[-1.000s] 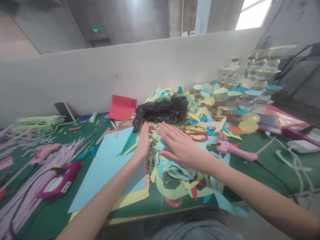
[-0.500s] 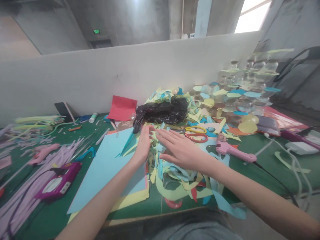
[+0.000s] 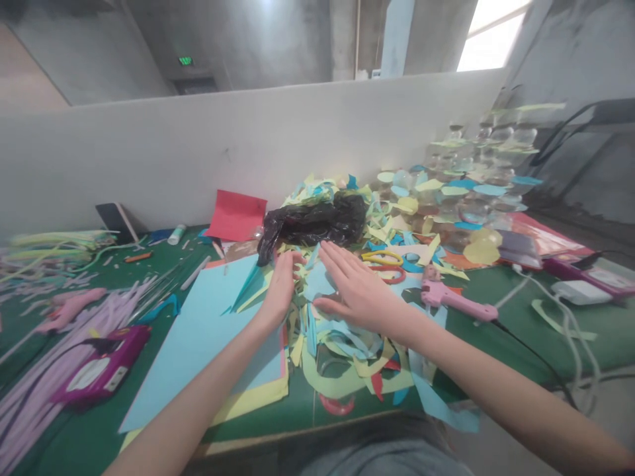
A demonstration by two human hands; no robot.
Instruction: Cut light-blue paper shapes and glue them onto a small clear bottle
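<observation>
My right hand (image 3: pixel 353 287) lies flat over a heap of paper scraps (image 3: pixel 342 340) in blue, yellow and green, fingers stretched out and thumb apart. Across a narrow gap, my left hand (image 3: pixel 282 284) stands on its edge beside the scraps, its fingers loosely curved with nothing seen in them. Behind both hands sits a crumpled black plastic bag (image 3: pixel 317 225) with more strips around and on it. Just right of my right hand are scissors (image 3: pixel 384 266) with one yellow and one red handle. Left of my left hand lies a stack of coloured paper (image 3: pixel 208 337), blue on top.
A pink glue gun (image 3: pixel 459 303) with a cord lies on the right. Clear bottles with paper discs (image 3: pixel 471 188) stand at the back right. On the left are purple strips (image 3: pixel 94 344), a magenta box (image 3: pixel 102 367) and an upright phone (image 3: pixel 118 221). A white partition (image 3: pixel 163 158) bounds the back.
My hands have moved apart at the fingertips, baring more scraps between them. The whole view has shifted slightly, so things sit a little further left.
</observation>
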